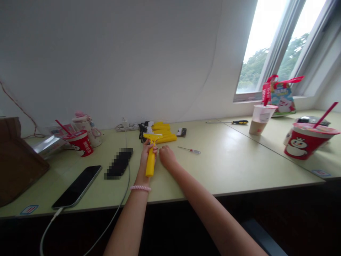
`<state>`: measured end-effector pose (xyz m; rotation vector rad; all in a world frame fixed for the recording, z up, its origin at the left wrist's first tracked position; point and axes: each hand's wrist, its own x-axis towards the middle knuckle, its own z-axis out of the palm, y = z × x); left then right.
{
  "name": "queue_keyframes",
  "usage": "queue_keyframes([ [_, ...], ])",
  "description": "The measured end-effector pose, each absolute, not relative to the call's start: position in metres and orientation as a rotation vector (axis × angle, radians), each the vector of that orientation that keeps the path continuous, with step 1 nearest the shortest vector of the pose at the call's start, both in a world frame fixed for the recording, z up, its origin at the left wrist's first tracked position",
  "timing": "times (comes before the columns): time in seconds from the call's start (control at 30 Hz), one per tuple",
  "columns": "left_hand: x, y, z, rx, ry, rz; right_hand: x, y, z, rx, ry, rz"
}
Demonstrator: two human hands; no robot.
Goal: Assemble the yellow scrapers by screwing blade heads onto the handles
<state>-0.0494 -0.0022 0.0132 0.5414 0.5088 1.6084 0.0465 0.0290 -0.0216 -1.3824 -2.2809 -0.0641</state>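
Note:
A yellow scraper (150,161) with a wide flat head is held in my left hand (145,153), the fingers closed about its neck and the handle pointing toward me. Just to the right, my right hand (167,156) rests low over the table with its fingers curled in. What those fingers hold, if anything, is hidden. Behind both hands lies a pile of similar yellow scrapers (166,135). To the right of my right hand is a small screwdriver (189,150) with a clear handle.
Two phones, one dark (78,186) and one blurred out (119,163), lie left with a white cable (129,181). Red cups (82,144) stand at both sides. A longer screwdriver (239,122), a plastic cup (259,122) and a power strip (128,127) are farther back.

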Motion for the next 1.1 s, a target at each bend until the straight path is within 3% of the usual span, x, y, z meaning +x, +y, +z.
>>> queue_keyframes([
  [0.2,-0.045,-0.003,0.012,0.609,0.589,1.494,0.079,0.034,-0.015,-1.491,-1.885,0.208],
  [0.37,-0.042,0.003,0.003,0.734,0.696,1.318,0.115,0.044,-0.010,-1.336,-1.380,0.385],
  [0.6,-0.037,0.000,0.000,0.964,0.737,1.133,0.114,0.038,-0.003,-0.979,-1.587,0.594],
  [1.1,-0.035,-0.004,-0.001,1.043,0.744,1.013,0.117,0.042,-0.006,-0.860,-1.652,0.644],
])
